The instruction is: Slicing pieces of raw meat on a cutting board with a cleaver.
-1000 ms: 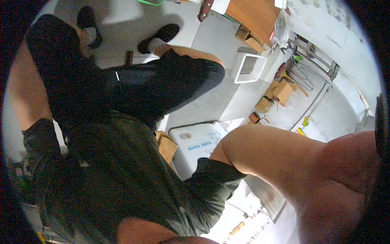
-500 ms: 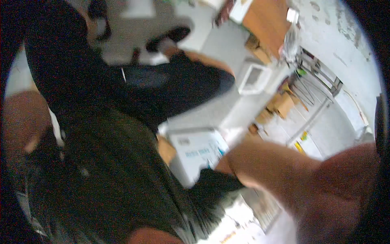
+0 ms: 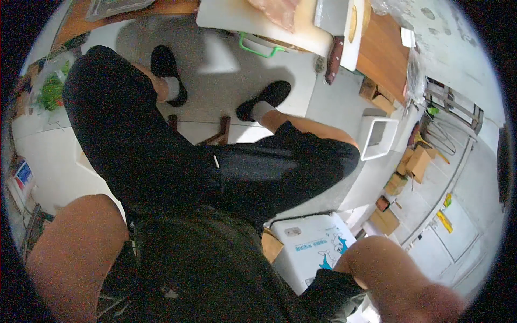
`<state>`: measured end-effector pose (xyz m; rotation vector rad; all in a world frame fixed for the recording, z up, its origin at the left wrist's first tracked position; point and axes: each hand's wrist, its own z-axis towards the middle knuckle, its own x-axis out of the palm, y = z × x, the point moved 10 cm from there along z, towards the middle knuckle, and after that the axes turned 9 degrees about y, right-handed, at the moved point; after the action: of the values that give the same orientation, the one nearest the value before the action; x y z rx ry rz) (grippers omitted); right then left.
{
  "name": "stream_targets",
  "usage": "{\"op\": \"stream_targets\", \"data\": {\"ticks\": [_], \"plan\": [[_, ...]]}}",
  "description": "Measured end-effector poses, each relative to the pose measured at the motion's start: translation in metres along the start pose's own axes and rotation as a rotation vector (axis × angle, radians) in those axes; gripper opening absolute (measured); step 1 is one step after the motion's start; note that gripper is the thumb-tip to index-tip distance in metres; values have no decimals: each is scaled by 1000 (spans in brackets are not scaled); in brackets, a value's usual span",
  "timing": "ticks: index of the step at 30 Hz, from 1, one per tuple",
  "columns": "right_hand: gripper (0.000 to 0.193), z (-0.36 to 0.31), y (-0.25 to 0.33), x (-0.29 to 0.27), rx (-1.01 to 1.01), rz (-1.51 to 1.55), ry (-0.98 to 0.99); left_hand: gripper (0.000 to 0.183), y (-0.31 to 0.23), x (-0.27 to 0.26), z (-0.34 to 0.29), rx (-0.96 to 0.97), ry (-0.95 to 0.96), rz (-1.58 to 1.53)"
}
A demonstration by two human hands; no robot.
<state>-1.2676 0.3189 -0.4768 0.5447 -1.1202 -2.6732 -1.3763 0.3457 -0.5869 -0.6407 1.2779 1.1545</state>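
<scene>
Neither of my hands is in the picture. My bare left arm [image 3: 78,242] is bent at the left, with the elbow up and the forearm running out at the lower edge. On the right my right arm [image 3: 388,264] bends in the same way, and its far end blurs out at the lower right. Ahead of my knees, a white cutting board [image 3: 215,15] bears a slab of pale pink raw meat [image 3: 277,12]. A broad-bladed knife [image 3: 334,56] lies at the board's right side, its brown riveted handle jutting over the near edge. Nothing shows either hand touching these.
The board lies on a wooden table [image 3: 381,46]; a clear plastic tray [image 3: 116,6] is at its far left. Beneath the board shows a green handle [image 3: 261,51]. A white foam box [image 3: 293,253] stands by my right side, a white basin [image 3: 378,137] and cardboard boxes [image 3: 417,164] farther right.
The view has steadied and tilted up. The board, meat and knife have come into view at the top. Both my arms appear lower in the picture.
</scene>
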Motion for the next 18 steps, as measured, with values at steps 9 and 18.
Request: {"op": "stream_targets", "data": {"ticks": [9, 18], "plan": [[18, -66, -164, 118, 242, 43, 155, 30, 8, 18, -2, 1, 9, -48], [19, -54, -148, 119, 218, 58, 168, 29, 30, 35, -13, -36, -7, -93]]}}
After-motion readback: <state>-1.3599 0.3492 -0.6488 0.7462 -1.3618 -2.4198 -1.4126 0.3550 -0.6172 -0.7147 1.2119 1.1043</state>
